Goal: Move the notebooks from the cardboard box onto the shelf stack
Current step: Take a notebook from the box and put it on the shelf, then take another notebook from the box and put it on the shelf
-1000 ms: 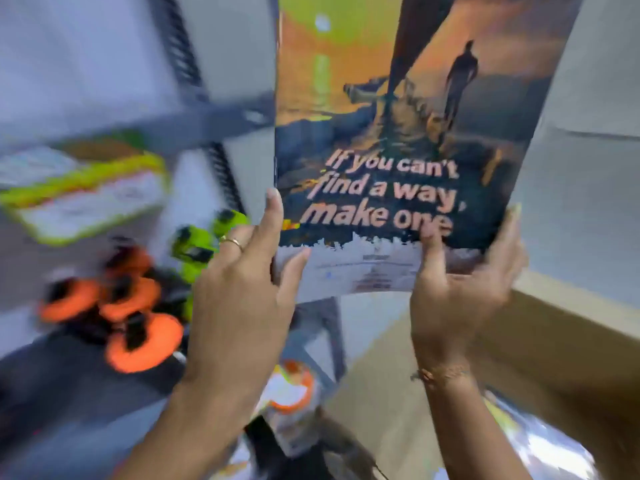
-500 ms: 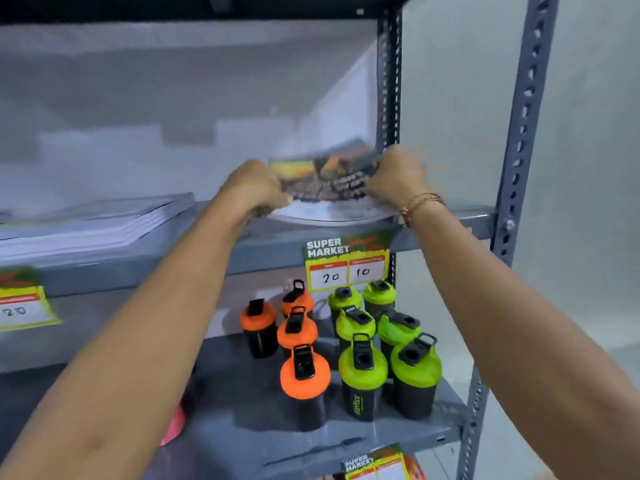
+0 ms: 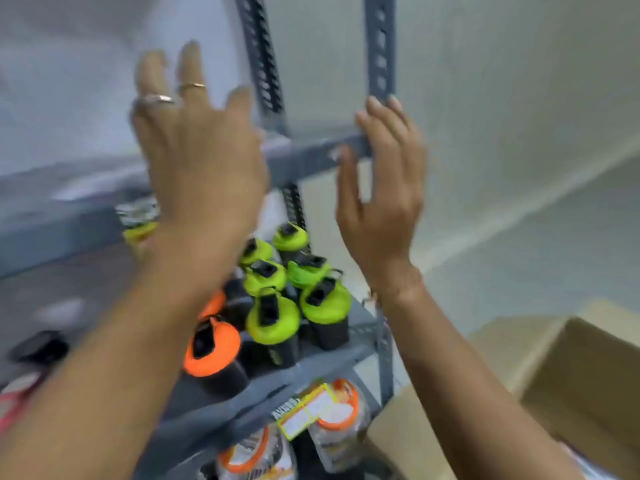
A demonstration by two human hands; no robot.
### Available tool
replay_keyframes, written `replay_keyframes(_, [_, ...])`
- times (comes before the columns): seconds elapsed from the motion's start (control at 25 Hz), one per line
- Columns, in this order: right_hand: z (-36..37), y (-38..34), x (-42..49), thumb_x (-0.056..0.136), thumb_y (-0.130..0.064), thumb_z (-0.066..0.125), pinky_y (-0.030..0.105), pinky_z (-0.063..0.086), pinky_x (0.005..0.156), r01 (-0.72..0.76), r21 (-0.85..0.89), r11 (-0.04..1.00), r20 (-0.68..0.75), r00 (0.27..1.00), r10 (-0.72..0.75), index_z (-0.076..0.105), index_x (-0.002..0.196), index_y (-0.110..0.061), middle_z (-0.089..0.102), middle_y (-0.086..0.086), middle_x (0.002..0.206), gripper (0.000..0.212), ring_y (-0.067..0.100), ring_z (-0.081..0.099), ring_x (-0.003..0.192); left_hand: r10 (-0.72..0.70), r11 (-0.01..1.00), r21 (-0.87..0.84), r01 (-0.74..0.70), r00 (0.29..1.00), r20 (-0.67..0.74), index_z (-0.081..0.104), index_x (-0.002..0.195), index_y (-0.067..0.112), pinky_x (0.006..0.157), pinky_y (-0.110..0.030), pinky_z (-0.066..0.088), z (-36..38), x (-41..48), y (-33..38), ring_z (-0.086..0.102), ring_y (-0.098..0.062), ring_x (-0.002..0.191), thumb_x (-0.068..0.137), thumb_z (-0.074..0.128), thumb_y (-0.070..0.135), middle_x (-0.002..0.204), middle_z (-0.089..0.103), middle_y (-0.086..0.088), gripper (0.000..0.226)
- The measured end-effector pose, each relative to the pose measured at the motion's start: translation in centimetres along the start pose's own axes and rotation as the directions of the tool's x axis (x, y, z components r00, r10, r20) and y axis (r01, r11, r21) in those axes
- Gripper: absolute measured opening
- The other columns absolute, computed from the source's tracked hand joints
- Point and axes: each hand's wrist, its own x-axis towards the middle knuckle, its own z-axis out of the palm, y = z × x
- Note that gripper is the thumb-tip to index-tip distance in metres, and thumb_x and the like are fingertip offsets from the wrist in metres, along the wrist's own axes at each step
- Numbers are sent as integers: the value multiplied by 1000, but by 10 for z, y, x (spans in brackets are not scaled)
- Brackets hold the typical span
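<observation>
Both hands are raised in front of a grey metal shelf rack (image 3: pixel 313 157), and both are empty. The left hand (image 3: pixel 197 161) has its fingers spread, its grip released; two rings sit on its fingers. It hangs in front of the rack's upper shelf edge, left of the slotted front upright (image 3: pixel 381 50). The right hand (image 3: pixel 384 188) is also spread and released, fingers pointing up, its fingertips (image 3: pixel 375 105) overlapping the base of that upright where it meets the shelf edge; whether they touch the metal cannot be told through the motion blur. A bracelet (image 3: pixel 394 289) circles the right wrist.

No notebook can be made out with certainty; the top of the upper shelf is blurred and largely hidden behind the left hand.

On the shelf below the hands stand shaker bottles: a group with green lids (image 3: pixel 273 320) nearer the front upright, and ones with orange lids (image 3: pixel 212 351) to their left. A price tag (image 3: pixel 304 414) hangs on the front edge of that lower shelf, with orange-rimmed jars (image 3: pixel 337 420) beneath it. The cardboard box (image 3: pixel 568 382) sits to the right of the rack, low down, its flap open.
</observation>
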Motion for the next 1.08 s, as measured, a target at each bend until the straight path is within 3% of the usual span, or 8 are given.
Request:
replay_keyframes(0.04, [-33, 28, -36, 89, -6, 55, 58, 39, 102, -62, -93, 994, -85, 995, 54, 62, 108, 10, 61, 28, 118, 26, 39, 50, 120, 144, 986, -74, -151, 986, -85, 60, 121, 15, 102, -51, 35, 20, -27, 46, 33, -45, 134, 89, 53, 20, 149, 37, -18, 33])
replay_keyframes(0.12, [-107, 98, -121, 90, -10, 52, 60, 38, 102, -378, -356, 855, -133, 926, 354, 59, 113, 7, 59, 27, 121, 29, 37, 48, 121, 432, 882, -231, -410, 900, 56, 65, 115, 16, 95, -45, 47, 70, -98, 141, 51, -41, 123, 85, 42, 19, 140, 52, -15, 38])
replay_keyframes(0.2, [-194, 155, -212, 88, -18, 46, 61, 37, 102, -650, -588, 482, -207, 697, 687, 56, 118, 5, 57, 27, 125, 40, 39, 47, 122, 638, 749, -493, -442, 682, 358, 71, 108, 17, 82, -35, 55, 108, -187, 222, 64, -32, 110, 76, 27, 18, 131, 62, -8, 53])
replay_keyframes(0.28, [-288, 184, -295, 86, -18, 46, 58, 33, 108, -675, -738, 20, -327, 383, 864, 50, 125, 3, 54, 25, 131, 44, 40, 43, 126, 769, 638, -653, -410, 396, 502, 72, 106, 17, 75, -28, 57, 144, -283, 284, 69, -24, 103, 72, 26, 17, 127, 66, -4, 57])
replay_keyframes(0.4, [-381, 184, -377, 85, -30, 61, 49, 26, 115, -485, -687, -541, -563, -115, 818, 31, 138, 0, 35, 20, 146, 68, 37, 29, 135, 807, 537, -746, -395, -16, 590, 50, 132, 13, 94, -34, 48, 199, -404, 329, 53, -30, 123, 84, 42, 16, 146, 44, -13, 49])
replay_keyframes(0.52, [-414, 175, -410, 75, -36, 75, 47, 34, 108, -448, -479, -755, -675, -361, 643, 24, 139, 2, 32, 20, 144, 91, 38, 31, 132, 634, 590, -668, -454, -252, 731, 20, 148, 17, 108, -41, 33, 236, -484, 334, 32, -36, 136, 90, 52, 32, 155, 19, -21, 68])
replay_keyframes(0.8, [-428, 170, -430, 81, -25, 71, 40, 39, 102, -464, -482, -743, -694, -315, 647, 38, 128, 0, 43, 17, 133, 63, 33, 39, 125, 423, 892, -440, -104, -152, 893, 28, 143, 18, 96, -45, 45, 236, -531, 353, 46, -41, 119, 91, 54, 27, 134, 43, -23, 58])
replay_keyframes(1.08, [-397, 146, -409, 78, 2, 59, 46, 35, 102, -617, -264, -741, -855, -206, 476, 37, 131, -5, 40, 18, 133, 58, 35, 37, 123, 380, 925, -380, 15, -31, 924, 30, 139, 29, 89, -46, 47, 202, -504, 347, 41, -40, 118, 86, 54, 4, 128, 40, -20, 63])
